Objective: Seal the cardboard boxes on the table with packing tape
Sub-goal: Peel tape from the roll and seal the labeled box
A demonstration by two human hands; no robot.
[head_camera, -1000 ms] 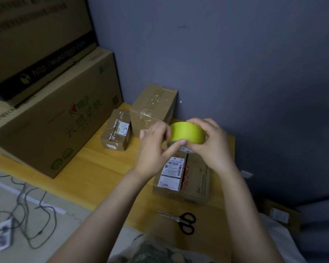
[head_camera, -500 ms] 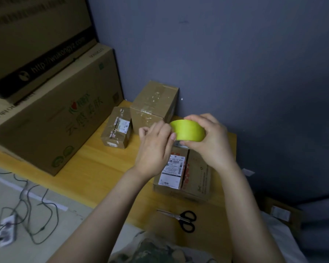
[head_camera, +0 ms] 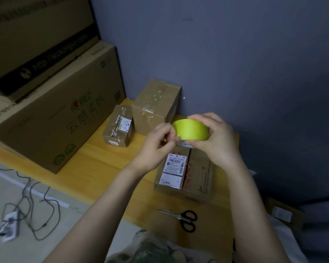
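Both bare forearms reach up from 6 o'clock, hands level. The right hand (head_camera: 215, 138) has its grip curled closed; the left hand (head_camera: 156, 147), at its 9 o'clock, pinches thumb to fingertips.

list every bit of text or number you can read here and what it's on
"502-602-12 815": white shipping label on the nearest box; its barcodes and fine print are too small to read.
"http://wukongyz.com", partly blurred: black band on the top stacked carton.
Large Chinese characters with a logo on the big carton: too dim to read with certainty.
Label on the small box: too small to read.
Yellow-green tape roll: no text visible.
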